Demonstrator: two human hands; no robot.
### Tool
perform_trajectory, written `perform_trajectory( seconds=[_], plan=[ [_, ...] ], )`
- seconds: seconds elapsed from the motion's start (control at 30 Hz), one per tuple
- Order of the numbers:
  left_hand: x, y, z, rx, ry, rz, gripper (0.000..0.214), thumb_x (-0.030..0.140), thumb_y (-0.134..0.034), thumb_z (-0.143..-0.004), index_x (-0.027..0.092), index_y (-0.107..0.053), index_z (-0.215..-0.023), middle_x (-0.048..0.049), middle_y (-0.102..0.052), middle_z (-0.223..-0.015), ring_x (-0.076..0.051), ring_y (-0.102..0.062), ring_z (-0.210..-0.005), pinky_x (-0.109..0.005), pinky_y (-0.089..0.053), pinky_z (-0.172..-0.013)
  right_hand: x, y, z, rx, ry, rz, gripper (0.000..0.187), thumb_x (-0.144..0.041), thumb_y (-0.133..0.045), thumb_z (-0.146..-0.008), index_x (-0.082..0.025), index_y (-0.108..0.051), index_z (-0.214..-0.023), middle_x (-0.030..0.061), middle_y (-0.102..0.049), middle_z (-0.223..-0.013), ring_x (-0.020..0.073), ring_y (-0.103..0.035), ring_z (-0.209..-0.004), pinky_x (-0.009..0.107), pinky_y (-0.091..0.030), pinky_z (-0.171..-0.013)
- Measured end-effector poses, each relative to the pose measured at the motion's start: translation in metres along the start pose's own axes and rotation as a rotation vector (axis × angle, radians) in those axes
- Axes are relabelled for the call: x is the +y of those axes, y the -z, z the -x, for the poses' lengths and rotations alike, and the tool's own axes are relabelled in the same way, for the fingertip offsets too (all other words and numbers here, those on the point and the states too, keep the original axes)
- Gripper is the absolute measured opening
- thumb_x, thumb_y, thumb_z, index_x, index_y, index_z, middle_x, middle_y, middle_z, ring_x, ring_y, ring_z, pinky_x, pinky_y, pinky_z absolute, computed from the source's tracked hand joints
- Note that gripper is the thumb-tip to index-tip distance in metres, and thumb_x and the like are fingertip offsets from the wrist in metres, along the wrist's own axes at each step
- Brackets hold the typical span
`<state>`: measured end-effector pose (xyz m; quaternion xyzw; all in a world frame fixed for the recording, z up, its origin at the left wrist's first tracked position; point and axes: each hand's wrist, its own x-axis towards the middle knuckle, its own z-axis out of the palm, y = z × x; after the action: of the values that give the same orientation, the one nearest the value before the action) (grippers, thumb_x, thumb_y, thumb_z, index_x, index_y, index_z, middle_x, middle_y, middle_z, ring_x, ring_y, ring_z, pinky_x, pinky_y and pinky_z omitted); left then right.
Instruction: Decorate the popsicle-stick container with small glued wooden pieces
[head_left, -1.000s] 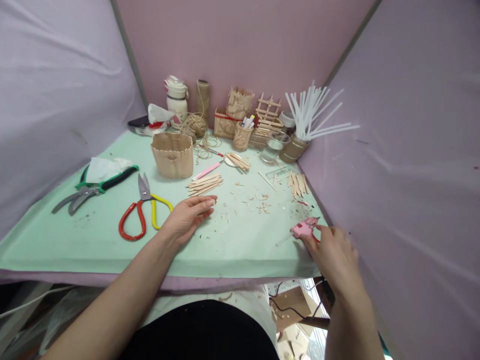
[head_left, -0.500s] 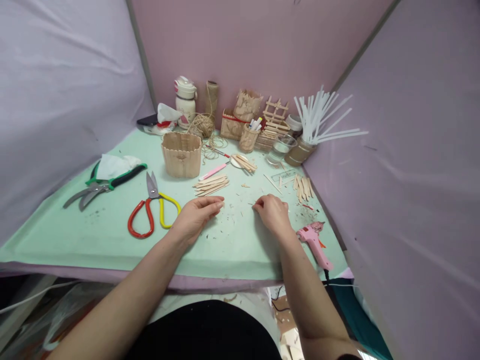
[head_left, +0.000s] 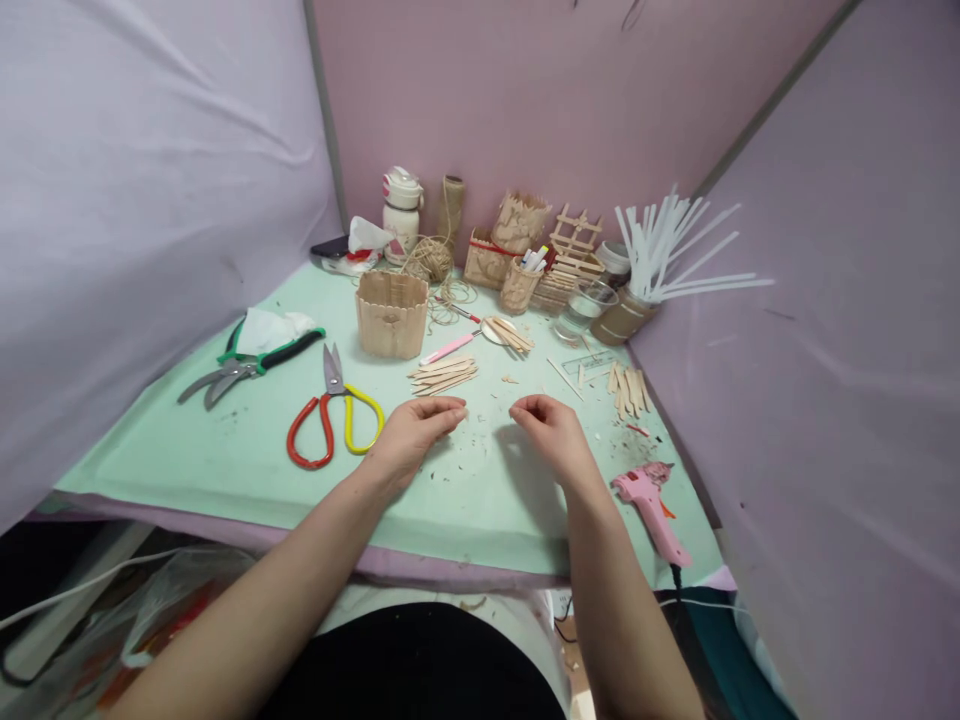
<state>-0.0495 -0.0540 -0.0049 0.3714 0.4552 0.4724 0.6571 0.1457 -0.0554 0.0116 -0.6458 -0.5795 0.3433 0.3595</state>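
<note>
My left hand rests on the green-covered table with thumb and fingertips pinched together; anything between them is too small to make out. Opposite it, my right hand is held slightly above the cloth, thumb and forefinger pressed together, and whether a scrap is in that pinch cannot be seen. Just beyond the left fingers lies a pile of thin wooden sticks. To the left are scissors with one red and one yellow handle. A pink hot glue gun lies right of my right forearm.
A wooden-stick basket stands behind the scissors. Green-handled shears lie far left under a tissue. At the back are a twine ball, a cup of water and white glue sticks in a jar. More cut sticks lie right.
The view has swung a little, shifting everything rightward. My right hand has lifted off the cloth, its fingertips no longer beside the small dark sliver. My left hand keeps its pinch.
</note>
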Motion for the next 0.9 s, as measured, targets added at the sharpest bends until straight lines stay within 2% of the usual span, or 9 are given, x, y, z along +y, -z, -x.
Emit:
perform_trajectory(
  seconds=[0.1,0.2,0.37,0.9],
  plan=[
    [-0.001,0.000,0.001,0.009,-0.016,-0.005,0.026,0.035,-0.082,-0.058,0.018,-0.074,-0.075,-0.0049,-0.069,-0.093,-0.012,-0.053,-0.072,-0.025,-0.041,-0.068,-0.010,-0.019,0.006,-0.076,-0.021,-0.348,0.025,-0.041,-0.063,-0.074,-0.016,-0.064,-0.080,-0.0018,-0.059,-0.068,0.0113,-0.048,-0.060,0.024,-0.036,-0.059],
    [-0.001,0.000,0.001,0.027,-0.006,0.023,0.025,0.033,-0.082,-0.059,0.017,-0.073,-0.076,-0.0034,-0.068,-0.081,-0.011,-0.053,-0.069,-0.025,-0.040,-0.068,-0.014,-0.035,0.008,-0.146,-0.054,-0.459,0.024,-0.040,-0.064,-0.074,-0.016,-0.063,-0.077,-0.0041,-0.053,-0.063,0.0088,-0.042,-0.056,0.022,-0.033,-0.056],
    [-0.005,0.001,-0.001,0.023,-0.007,0.029,0.023,0.031,-0.081,-0.059,0.016,-0.073,-0.075,-0.0026,-0.067,-0.078,-0.011,-0.053,-0.068,-0.025,-0.040,-0.068,-0.012,-0.044,0.008,-0.168,-0.048,-0.506,0.021,-0.038,-0.065,-0.076,-0.017,-0.063,-0.076,-0.0041,-0.051,-0.064,0.0087,-0.040,-0.056,0.023,-0.031,-0.056],
    [-0.007,0.000,-0.002,0.060,-0.026,0.019,0.021,0.031,-0.080,-0.058,0.016,-0.072,-0.070,-0.0043,-0.068,-0.084,-0.012,-0.054,-0.070,-0.027,-0.041,-0.070,-0.021,-0.045,0.014,-0.089,-0.112,-0.478,0.016,-0.035,-0.068,-0.071,-0.019,-0.065,-0.073,-0.0039,-0.052,-0.059,0.0108,-0.042,-0.056,0.027,-0.032,-0.058]
  ],
)
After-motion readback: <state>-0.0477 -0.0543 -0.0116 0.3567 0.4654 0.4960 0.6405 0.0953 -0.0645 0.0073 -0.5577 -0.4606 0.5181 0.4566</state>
